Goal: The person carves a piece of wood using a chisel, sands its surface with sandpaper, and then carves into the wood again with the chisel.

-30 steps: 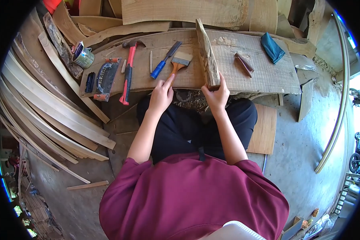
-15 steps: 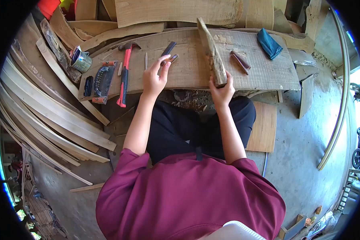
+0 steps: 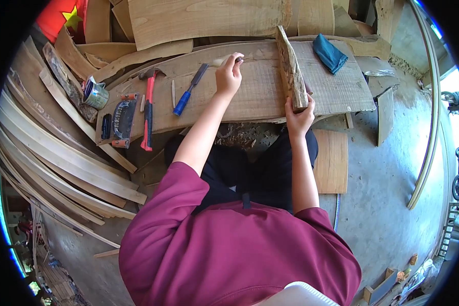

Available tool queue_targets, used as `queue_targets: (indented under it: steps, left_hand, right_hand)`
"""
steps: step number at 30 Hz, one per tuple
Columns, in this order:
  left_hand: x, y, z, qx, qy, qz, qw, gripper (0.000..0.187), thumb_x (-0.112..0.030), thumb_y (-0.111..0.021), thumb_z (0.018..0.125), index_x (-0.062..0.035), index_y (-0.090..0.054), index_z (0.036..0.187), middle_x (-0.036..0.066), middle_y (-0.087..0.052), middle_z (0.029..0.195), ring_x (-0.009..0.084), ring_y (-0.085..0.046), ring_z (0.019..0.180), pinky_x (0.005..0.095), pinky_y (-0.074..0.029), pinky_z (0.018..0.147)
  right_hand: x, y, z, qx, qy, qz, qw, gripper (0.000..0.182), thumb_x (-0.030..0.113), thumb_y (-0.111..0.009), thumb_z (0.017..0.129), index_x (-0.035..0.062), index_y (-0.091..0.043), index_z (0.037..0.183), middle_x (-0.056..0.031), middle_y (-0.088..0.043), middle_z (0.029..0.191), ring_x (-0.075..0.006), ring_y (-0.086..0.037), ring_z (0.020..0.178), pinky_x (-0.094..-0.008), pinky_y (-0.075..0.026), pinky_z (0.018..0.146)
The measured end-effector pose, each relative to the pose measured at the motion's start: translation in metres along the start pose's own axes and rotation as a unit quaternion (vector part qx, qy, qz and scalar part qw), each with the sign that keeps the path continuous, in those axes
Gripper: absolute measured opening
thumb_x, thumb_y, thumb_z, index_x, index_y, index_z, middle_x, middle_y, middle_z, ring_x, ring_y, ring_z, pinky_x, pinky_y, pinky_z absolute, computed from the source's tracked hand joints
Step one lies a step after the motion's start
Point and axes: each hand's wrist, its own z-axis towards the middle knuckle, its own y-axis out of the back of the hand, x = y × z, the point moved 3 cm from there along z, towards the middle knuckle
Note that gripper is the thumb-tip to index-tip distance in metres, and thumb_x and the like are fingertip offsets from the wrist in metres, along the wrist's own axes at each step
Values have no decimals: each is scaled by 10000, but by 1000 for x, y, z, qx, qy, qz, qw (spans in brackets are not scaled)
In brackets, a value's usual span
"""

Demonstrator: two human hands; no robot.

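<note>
My left hand (image 3: 228,79) is raised over the plank bench (image 3: 255,104), its fingers closed on a small dark brown object (image 3: 239,59) that is mostly hidden. To its left lies a chisel (image 3: 188,92) with a blue handle. My right hand (image 3: 300,118) grips the near end of a rough-edged wood piece (image 3: 290,66), which stands on edge and points away from me. Only a bit of a dark brown item shows just right of that piece.
On the bench's left are a red and black hammer (image 3: 148,109), a spokeshave-like tool (image 3: 123,120), a black object (image 3: 106,126) and a tin can (image 3: 96,96). A teal cloth (image 3: 330,53) lies at right. Long wood strips (image 3: 66,153) fill the left floor.
My left hand has moved right and away from the chisel, uncovering its blue handle. The wood piece and my right hand have shifted right, now largely hiding the dark brown item. The view has shifted slightly.
</note>
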Motion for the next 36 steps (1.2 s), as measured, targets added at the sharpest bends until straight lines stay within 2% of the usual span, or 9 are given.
queue_targets:
  steps: [2, 5, 10, 13, 16, 25, 28, 32, 36]
  left_hand:
    - [12, -12, 6, 29, 22, -26, 999, 143, -74, -620, 919, -100, -599, 1058, 111, -692, 937, 273, -688, 859, 326, -536, 700]
    - [22, -4, 16, -41, 153, -316, 935, 127, -157, -507, 1006, -59, -526, 1085, 115, -656, 1098, 196, -639, 1061, 311, -530, 875]
    - [-4, 51, 38, 2, 151, -311, 938, 122, -151, -497, 1009, -67, -536, 1088, 105, -673, 1071, 210, -655, 1058, 325, -535, 884]
    - [-20, 55, 34, 265, 52, -358, 894, 186, 19, -558, 928, -96, -572, 1074, 77, -694, 1012, 208, -670, 1018, 327, -546, 883]
    - [-22, 41, 20, 386, 29, -231, 893, 246, 63, -561, 902, -104, -568, 1082, 72, -705, 986, 199, -687, 968, 305, -552, 868]
    - [40, -21, 51, 199, -32, -73, 977, 150, -58, -562, 954, -63, -573, 1104, 92, -699, 1094, 176, -687, 957, 282, -538, 841]
    - [37, -17, 61, 120, -11, -140, 983, 165, -95, -561, 963, -64, -575, 1124, 103, -691, 1120, 195, -690, 957, 285, -544, 836]
    - [4, -7, 52, 222, -51, -307, 924, 180, -105, -530, 979, -72, -566, 1153, 108, -685, 1113, 194, -677, 991, 288, -542, 864]
    - [-6, -15, 39, 309, -52, -232, 921, 144, -86, -571, 941, -114, -558, 1082, 61, -710, 958, 183, -706, 868, 287, -596, 769]
  right_hand:
    - [0, -1, -1, -5, 9, -3, 1000, 498, 223, -788, 767, 2, -536, 1136, -203, -671, 941, -340, -684, 855, -386, -528, 759]
    - [-12, -3, -8, -9, 21, -24, 999, 506, 231, -783, 769, 6, -501, 1123, -222, -662, 912, -391, -676, 833, -421, -529, 728]
    - [-25, -10, -14, -33, 42, -36, 998, 530, 276, -794, 761, 3, -467, 1076, -232, -648, 836, -419, -666, 742, -452, -527, 650]
    - [-30, -14, -17, -47, 56, -35, 997, 542, 274, -799, 754, 0, -457, 1072, -222, -639, 805, -416, -662, 711, -447, -525, 628]
    - [-32, -14, -18, -55, 66, -41, 995, 546, 269, -802, 750, -1, -453, 1072, -214, -637, 804, -410, -662, 707, -440, -526, 625]
    - [-34, -15, -20, -63, 86, -53, 993, 570, 252, -808, 739, -6, -443, 1094, -206, -637, 823, -400, -666, 716, -433, -528, 633]
    - [-36, -15, -19, -56, 78, -55, 994, 576, 248, -809, 737, -7, -441, 1099, -206, -636, 827, -404, -664, 713, -433, -528, 634]
    - [-32, -15, -19, -70, 102, -47, 991, 568, 241, -809, 736, -1, -445, 1098, -202, -634, 823, -404, -661, 709, -431, -528, 631]
    - [-34, -15, -19, -78, 114, -62, 988, 573, 239, -810, 733, -2, -449, 1107, -204, -634, 841, -399, -660, 711, -429, -528, 635]
